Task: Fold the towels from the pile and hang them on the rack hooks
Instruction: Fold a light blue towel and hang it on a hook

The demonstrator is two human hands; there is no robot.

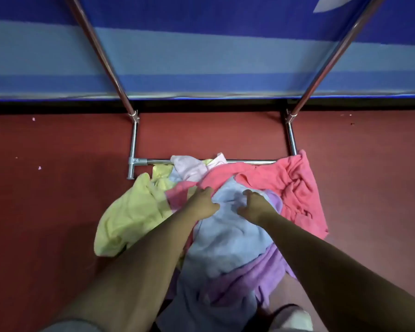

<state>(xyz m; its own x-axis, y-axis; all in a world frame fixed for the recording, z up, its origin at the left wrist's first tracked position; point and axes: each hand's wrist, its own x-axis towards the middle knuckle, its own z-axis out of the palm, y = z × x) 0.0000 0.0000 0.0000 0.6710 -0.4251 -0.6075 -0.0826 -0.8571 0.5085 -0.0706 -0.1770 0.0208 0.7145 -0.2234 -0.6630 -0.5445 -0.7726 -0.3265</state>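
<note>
A pile of towels lies on the red floor at the foot of a metal rack (133, 140). On top is a light blue towel (228, 238). Around it lie a coral pink towel (295, 185), a yellow towel (130, 212), a purple towel (261, 271) and a pale pink towel (189, 165). My left hand (201, 202) grips the upper edge of the blue towel on its left side. My right hand (253, 203) grips the same towel's top on the right, fingers curled into the cloth. The rack's hooks are out of view.
Two slanted rack poles (328, 65) rise toward me on either side. The rack's low crossbar (249, 161) runs behind the pile. A blue striped wall (201, 56) stands beyond. A shoe (290, 317) shows at the bottom edge.
</note>
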